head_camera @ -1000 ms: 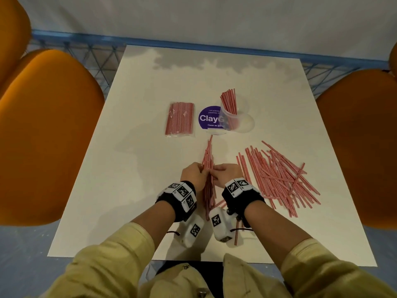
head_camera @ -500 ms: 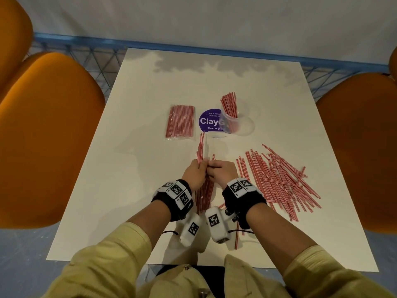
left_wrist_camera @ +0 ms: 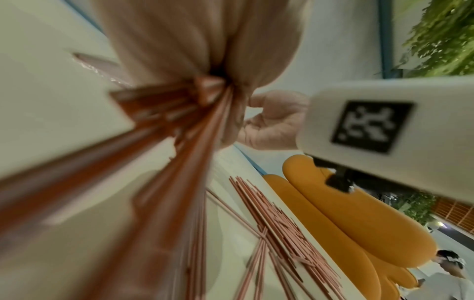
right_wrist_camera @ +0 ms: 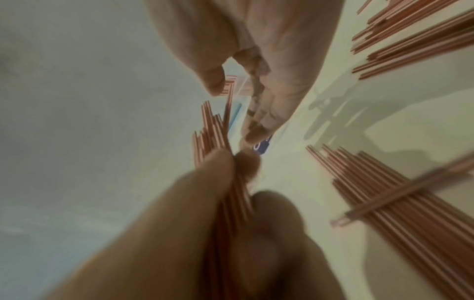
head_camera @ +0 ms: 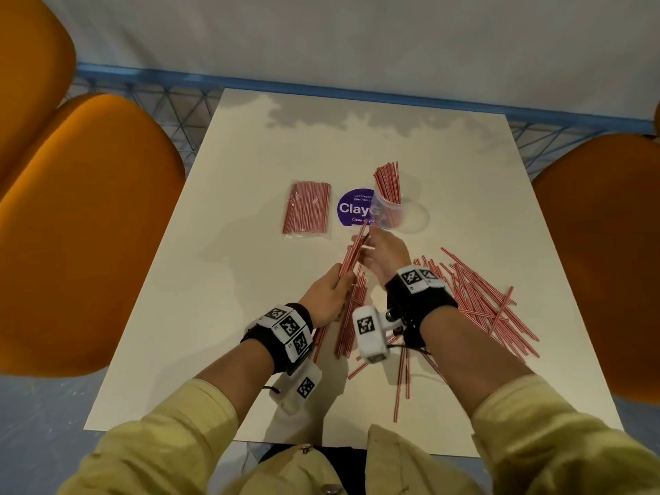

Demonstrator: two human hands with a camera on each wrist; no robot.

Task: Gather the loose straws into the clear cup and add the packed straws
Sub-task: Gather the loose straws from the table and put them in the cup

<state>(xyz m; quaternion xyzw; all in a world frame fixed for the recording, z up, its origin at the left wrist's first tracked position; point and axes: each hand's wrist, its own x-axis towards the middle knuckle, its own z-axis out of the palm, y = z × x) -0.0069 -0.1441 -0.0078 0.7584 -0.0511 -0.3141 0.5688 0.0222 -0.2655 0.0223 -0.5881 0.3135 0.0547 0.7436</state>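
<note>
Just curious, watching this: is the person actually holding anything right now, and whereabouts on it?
Yes. The left hand grips a bundle of straws near its middle. The right hand is at the bundle's far end with relaxed fingers; no grip shows.

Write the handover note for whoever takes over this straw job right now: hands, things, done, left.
Left hand: grips a bundle of loose straws, tilted toward the cup.
Right hand: fingers open, steadying the bundle's upper end; it grips nothing.
Clear cup: upright beside the purple sticker, some straws already inside.
Packed straws: still sealed, flat on the table, left of the sticker.
Loose pile: on the table to the right; a few strays lie near the wrists.
Left to do: put the bundle in the cup, gather the pile and strays, add the pack.
</note>
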